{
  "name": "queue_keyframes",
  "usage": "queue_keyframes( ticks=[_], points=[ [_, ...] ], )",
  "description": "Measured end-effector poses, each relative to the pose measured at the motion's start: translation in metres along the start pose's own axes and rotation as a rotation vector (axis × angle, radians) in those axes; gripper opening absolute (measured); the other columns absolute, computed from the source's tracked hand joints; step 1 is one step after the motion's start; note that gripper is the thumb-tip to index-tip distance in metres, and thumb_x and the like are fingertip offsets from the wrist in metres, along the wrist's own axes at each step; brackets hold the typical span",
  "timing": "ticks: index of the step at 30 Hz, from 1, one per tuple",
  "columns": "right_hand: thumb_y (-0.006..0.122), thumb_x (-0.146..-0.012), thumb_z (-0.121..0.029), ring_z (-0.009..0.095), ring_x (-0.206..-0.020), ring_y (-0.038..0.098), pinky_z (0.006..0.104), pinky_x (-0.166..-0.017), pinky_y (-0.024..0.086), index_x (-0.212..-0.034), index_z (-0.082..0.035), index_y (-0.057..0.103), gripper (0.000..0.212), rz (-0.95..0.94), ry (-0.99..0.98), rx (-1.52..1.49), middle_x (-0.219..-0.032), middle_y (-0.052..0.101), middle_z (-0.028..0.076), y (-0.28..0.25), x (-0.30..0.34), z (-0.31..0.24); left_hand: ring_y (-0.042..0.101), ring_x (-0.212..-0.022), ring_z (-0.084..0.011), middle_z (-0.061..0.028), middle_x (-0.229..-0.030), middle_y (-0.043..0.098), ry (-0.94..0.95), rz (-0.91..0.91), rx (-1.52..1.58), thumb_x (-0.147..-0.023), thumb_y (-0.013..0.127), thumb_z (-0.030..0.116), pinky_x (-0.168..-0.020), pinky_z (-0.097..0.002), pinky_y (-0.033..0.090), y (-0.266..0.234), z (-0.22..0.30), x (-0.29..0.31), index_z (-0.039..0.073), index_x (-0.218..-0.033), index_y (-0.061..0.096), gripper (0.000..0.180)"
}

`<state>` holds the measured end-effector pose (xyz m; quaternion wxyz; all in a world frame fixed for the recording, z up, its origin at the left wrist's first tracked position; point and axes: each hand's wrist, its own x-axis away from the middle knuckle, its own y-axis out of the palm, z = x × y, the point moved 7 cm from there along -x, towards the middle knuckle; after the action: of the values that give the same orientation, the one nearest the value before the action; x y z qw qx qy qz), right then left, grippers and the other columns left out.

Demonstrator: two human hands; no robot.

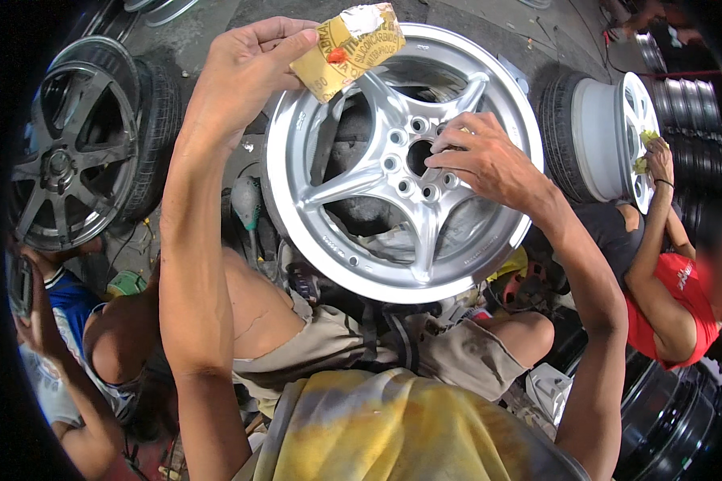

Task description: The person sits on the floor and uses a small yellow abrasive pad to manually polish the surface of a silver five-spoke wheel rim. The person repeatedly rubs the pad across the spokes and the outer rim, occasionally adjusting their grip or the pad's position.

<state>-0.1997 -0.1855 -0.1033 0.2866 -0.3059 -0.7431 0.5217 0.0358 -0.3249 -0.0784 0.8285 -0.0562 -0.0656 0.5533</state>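
My left hand [249, 72] is raised beyond the far left edge of a silver alloy wheel rim [285, 188]. Between its thumb and fingers is a piece of sandpaper [353, 68], its yellow printed backing toward me, with a pale torn patch and a red mark. The sandpaper is held up over the rim's far left part, apart from my right hand. My right hand [485, 156] rests on the hub of the rim, its fingers curled at the edge of the centre hole. The rim lies face up in front of my knees, its spokes spreading from the hub.
To the left stands a dark spoked wheel with a tyre [60, 160]; a person in blue [76, 309] sits below it. At right, a person in red [670, 309] touches a white rim [602, 136] with a yellowish piece. Stacked black rims [690, 108] line the far right. A green-handled tool [247, 204] lies by my rim.
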Motion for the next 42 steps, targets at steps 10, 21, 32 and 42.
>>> queue_keyframes(
  ticks=[10,21,32,42],
  points=[
    [0.075,-0.07,-0.003,0.024,-0.117,0.052,0.0427,-0.106,0.038,-0.112,-0.018,0.071,0.045,-0.032,-0.004,0.089,-0.115,0.062,0.002,-0.002,0.0,-0.007,0.069,-0.084,-0.0114,-0.0084,-0.094,0.072,0.01,0.017,0.011,-0.092,0.068,0.027,-0.075,-0.024,0.057,-0.004,0.0,0.0,0.002,-0.11,0.071,0.031],
    [0.069,-0.078,-0.005,0.023,-0.115,0.053,0.0418,-0.103,0.04,-0.106,-0.013,0.071,0.03,-0.045,-0.034,0.143,-0.115,0.061,0.004,-0.003,-0.002,-0.012,0.069,-0.084,-0.0108,-0.0074,-0.095,0.072,0.023,0.003,0.023,-0.093,0.068,0.028,-0.076,-0.0231,0.056,-0.002,0.003,0.0,0.002,-0.111,0.07,0.032],
    [0.069,-0.078,-0.003,0.024,-0.118,0.053,0.046,-0.11,0.037,-0.108,-0.013,0.07,0.032,-0.023,-0.021,0.129,-0.118,0.06,0.006,-0.003,-0.003,-0.017,0.07,-0.086,-0.0118,-0.0082,-0.097,0.072,0.02,0.002,0.018,-0.093,0.067,0.028,-0.078,-0.0237,0.056,-0.004,0.0,0.001,0.002,-0.111,0.071,0.031],
    [0.068,-0.079,-0.002,0.024,-0.118,0.053,0.0489,-0.114,0.034,-0.105,-0.011,0.07,0.028,0.004,-0.013,0.121,-0.116,0.059,0.007,-0.008,0.001,-0.015,0.07,-0.085,-0.012,-0.0086,-0.096,0.072,0.058,-0.045,0.023,-0.094,0.067,0.028,-0.08,-0.0255,0.057,-0.006,0.0,-0.001,0.002,-0.112,0.07,0.033]
  ],
)
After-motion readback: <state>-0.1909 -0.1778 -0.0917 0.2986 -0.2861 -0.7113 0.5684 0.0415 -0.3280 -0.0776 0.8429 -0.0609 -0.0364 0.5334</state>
